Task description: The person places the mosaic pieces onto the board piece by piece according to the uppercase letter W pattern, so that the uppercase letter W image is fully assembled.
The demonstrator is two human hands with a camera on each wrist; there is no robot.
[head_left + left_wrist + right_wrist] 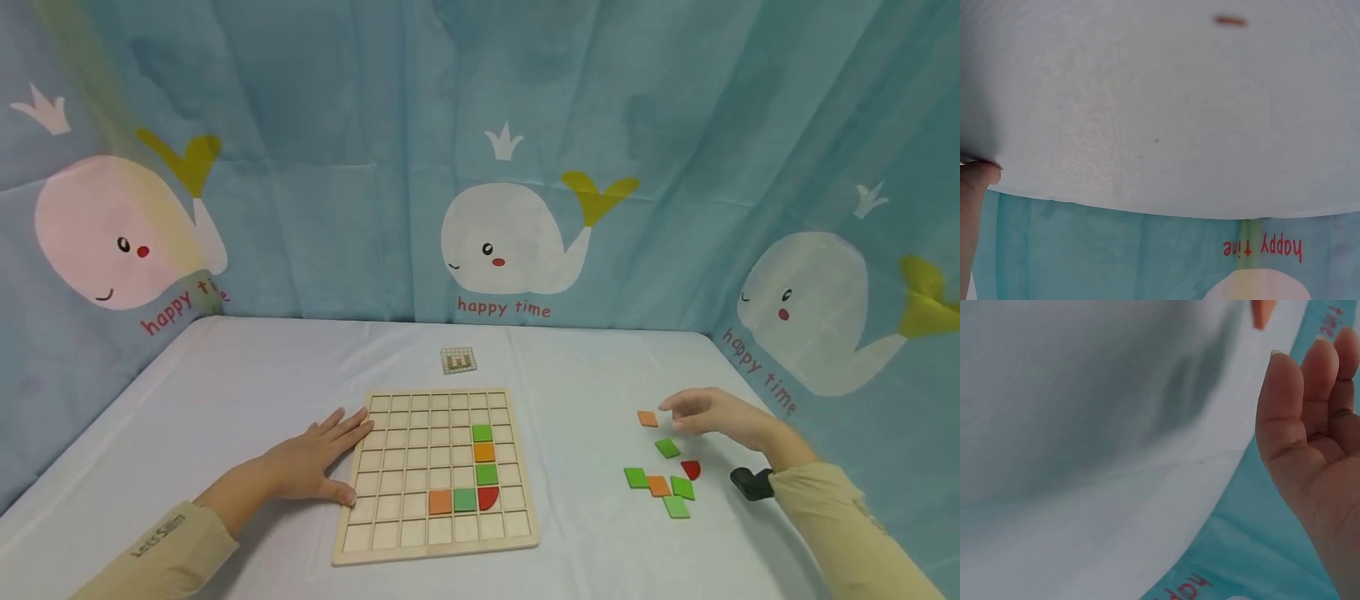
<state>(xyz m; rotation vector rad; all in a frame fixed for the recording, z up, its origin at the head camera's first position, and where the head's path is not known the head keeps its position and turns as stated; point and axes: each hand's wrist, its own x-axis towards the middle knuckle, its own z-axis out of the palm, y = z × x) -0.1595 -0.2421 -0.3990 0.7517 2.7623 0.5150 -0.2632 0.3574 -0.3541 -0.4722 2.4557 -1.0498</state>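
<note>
My left hand (318, 458) rests at the left edge of a wooden grid board (405, 533), fingers spread and touching its rim. On the board, green, orange and teal square tiles and a red quarter-round tile (487, 498) form an L along the right and bottom cells. My right hand (712, 414) hovers over the table on the right, fingers loosely bent, with nothing visible in it. Just left of its fingertips lies an orange tile (647, 419). Below are a green tile (667, 448), another red quarter-round tile (691, 470) and several more green and orange tiles.
A small card with a grid pattern (458, 360) lies behind the board. Near the right forearm sits a black object (752, 483), its kind unclear. A white cloth (570, 375) covers the table, and a blue whale-print curtain (337, 208) hangs around it.
</note>
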